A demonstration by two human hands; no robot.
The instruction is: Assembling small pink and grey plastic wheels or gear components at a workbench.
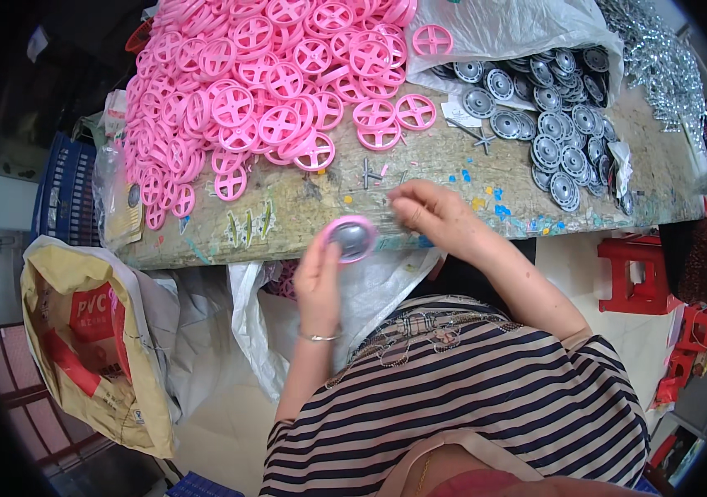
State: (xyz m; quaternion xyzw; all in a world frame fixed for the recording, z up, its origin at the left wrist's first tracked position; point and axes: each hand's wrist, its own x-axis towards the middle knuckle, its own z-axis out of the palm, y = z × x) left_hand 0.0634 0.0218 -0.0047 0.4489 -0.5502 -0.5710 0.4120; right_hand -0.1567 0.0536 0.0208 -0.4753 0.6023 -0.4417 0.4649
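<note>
The left hand is gripping a round pink plastic wheel with a grey hubcap face just off the worktop edge; the right hand is curling closed beside it, seemingly pinching something unseen; keeping the wheel level looks wise.

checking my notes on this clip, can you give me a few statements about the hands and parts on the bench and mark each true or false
1. The left hand holds a pink wheel with a grey centre. True.
2. The pile of pink wheels lies on the right side of the bench. False: it lies on the left; the grey hubcaps are on the right.
3. The right hand is above the bench edge, close to the held wheel. True.
4. The grey hubcaps lie loose with no bag near them. False: they spill from a clear plastic bag.
5. The left wrist is bare. False: it wears a thin bracelet.
</note>
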